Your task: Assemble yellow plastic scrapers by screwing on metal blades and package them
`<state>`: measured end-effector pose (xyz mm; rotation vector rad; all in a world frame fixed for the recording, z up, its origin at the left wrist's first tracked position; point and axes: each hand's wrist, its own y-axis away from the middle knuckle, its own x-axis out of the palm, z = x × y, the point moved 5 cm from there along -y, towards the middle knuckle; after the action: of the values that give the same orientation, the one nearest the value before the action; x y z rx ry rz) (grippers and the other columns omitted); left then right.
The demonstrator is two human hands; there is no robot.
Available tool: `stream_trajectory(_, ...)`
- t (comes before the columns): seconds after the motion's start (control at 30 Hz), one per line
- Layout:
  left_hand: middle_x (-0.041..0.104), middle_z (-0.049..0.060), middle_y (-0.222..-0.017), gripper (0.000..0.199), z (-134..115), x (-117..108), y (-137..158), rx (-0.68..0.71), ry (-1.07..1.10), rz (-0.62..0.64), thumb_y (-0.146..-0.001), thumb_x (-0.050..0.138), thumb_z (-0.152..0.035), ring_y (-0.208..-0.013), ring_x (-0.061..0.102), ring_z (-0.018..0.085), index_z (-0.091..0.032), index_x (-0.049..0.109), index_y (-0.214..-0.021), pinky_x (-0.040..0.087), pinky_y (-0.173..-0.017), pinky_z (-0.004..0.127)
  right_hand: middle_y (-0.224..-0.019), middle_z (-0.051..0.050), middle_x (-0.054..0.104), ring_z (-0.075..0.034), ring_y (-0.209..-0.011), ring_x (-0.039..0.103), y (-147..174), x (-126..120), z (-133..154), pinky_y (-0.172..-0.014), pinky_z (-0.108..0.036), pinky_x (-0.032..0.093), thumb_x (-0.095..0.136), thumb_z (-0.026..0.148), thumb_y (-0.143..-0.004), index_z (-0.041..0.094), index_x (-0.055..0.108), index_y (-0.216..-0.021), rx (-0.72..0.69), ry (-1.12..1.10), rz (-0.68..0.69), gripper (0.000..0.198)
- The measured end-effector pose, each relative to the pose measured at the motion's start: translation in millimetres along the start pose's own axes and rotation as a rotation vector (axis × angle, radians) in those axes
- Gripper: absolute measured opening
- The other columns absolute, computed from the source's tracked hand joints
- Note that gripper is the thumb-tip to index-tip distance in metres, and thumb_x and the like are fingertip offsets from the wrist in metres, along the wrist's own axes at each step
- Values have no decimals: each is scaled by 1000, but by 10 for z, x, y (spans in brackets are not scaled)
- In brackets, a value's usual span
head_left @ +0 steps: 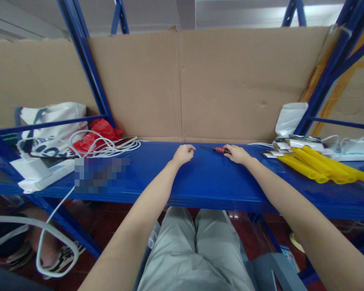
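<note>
In the head view, the right hand's (235, 154) fingers curl around the handle end of a screwdriver (219, 149) on the blue desk (212, 178); the left hand's (183, 154) are half-curled, empty. Cardboard (230, 81) blocks the back; yellow tubes (324, 165) lie right, coiled cable (115, 150) left.

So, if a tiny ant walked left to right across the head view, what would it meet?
White bag → red bag → left fingers → screwdriver → right fingers → yellow tubes.
</note>
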<state>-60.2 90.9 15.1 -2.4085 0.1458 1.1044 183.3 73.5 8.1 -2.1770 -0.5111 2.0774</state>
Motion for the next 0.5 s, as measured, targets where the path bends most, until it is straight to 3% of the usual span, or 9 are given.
stream_trajectory(0.13, 69, 4, -69, 33, 85, -7, -15, -44, -26, 35, -83, 43, -8, -49, 58, 9, -11, 69, -103, 50, -59, 21, -117, -11, 64, -26, -107, 60, 41, -60, -40, -82, -32, 46, 49, 32, -87, 20, 51, -124, 72, -54, 51, 38)
stream_trajectory(0.3, 69, 4, -69, 32, 125, -18, -19, -75, -28, 35, -84, 44, -8, -48, 56, 8, -10, 68, -104, 48, -57, 19, -99, -10, 69, -21, -87, 65, 143, -184, -268, -68, -25, 47, 55, 29, -83, 16, 61, -105, 201, -131, 138, 26)
stream_trajectory(0.43, 68, 3, -68, 31, 131, -4, -24, -75, -27, 38, -84, 44, -8, -49, 57, 8, -11, 69, -103, 48, -59, 19, -65, -7, 62, -14, -53, 58, 329, -238, -550, -49, -23, 43, 51, 32, -86, 10, 63, -82, 424, -255, 276, 25)
stream_trajectory(0.5, 68, 3, -67, 31, 142, 1, -29, -77, -25, 39, -84, 44, -7, -49, 57, 8, -11, 69, -102, 48, -59, 19, -59, -6, 58, -13, -46, 53, 415, -247, -709, -44, -23, 41, 52, 37, -86, 9, 63, -80, 546, -277, 290, 31)
